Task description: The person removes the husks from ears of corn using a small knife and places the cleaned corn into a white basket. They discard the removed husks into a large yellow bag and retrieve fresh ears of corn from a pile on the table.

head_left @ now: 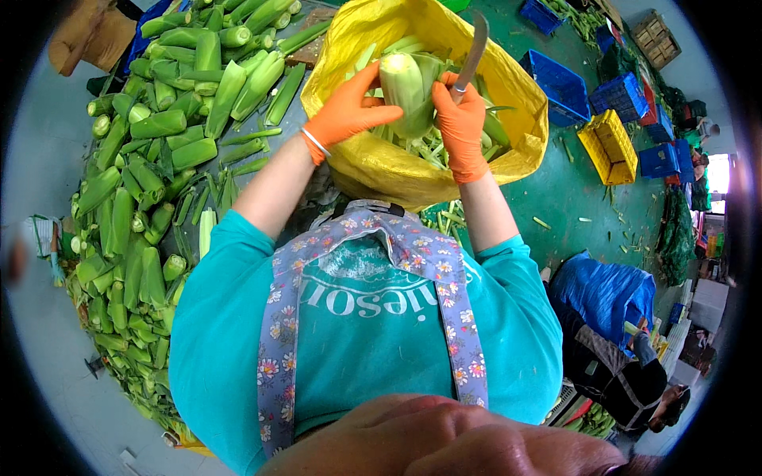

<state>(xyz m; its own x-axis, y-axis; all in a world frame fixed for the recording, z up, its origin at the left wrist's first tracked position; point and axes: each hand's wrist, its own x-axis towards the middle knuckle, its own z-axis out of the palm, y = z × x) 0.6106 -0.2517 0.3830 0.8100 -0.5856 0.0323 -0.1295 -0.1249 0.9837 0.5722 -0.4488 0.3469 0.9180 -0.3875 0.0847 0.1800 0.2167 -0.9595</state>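
At 1 o'clock, near the upper edge, a small blue crate (544, 14) rests on the green floor (567, 202). Toward 2 o'clock lies a larger blue plastic crate (558, 89), with a yellow slatted crate (608, 147) just beyond it and a tan slatted crate (657, 41) farther out. A dark green mesh heap (675, 247) lies at 3 o'clock, white boxes (709, 304) just past it. Around 4 o'clock, a co-worker (623, 365) in dark clothing bends beside a crumpled blue sack (603, 289).
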